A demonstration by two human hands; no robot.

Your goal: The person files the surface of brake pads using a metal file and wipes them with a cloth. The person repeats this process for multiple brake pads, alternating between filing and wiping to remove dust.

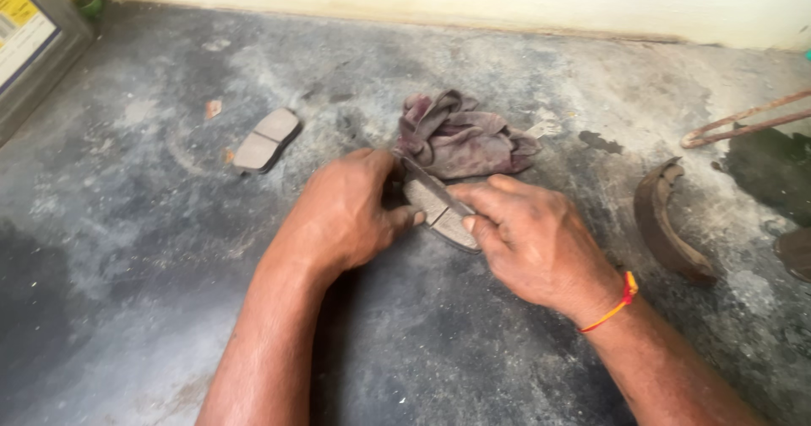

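From my seat, the risk sits right under the two hands. My left hand (346,215) is clamped over one end of the brake pad (439,210) on the floor (127,248), fingers curled round its edge, thumb pressing on the friction face. My right hand (528,236) grips a thin blade (427,181), fingers clenched on its near end, the metal laid along the pad's centre groove. I judge that if the blade skips out of the groove it will run straight at the left thumb, which lies just beside its line. The pad is held only by that one hand on dusty concrete, so a hard push could also make it slide or tip, and the blade tip points at the rag just behind.

The pad itself: a flat, oblong piece, grey-tan friction face up, split by one slot across the middle, its darker backing edge showing at the near side. It lies mid-floor, angled, near end towards the right hand. The face looks dull and worn; I cannot tell how deep.

Just beyond it, touching or nearly so, lies a crumpled purple-brown rag (465,134). Farther left is a second pad (267,139), well apart. Towards the right edge lie a curved rusty brake shoe (667,223) and, beyond it, a bent rod (743,120) near the wall.
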